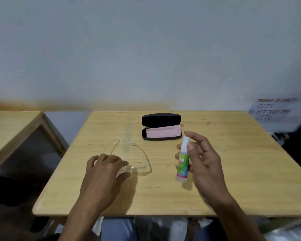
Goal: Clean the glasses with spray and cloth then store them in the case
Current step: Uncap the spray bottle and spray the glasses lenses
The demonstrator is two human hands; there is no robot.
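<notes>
Head view, items on bench (233, 171): clear glasses (137, 168) lying temples-open under my left hand (102, 171), whose grip rests loosely spread on the frame, not closed; spray bottle (182, 162) upright, loosely pinched in my right hand (203, 164). Black case (162, 126) open behind, pink cloth (161, 132) inside; I judge spraying, wiping and storing all outstanding.
</notes>
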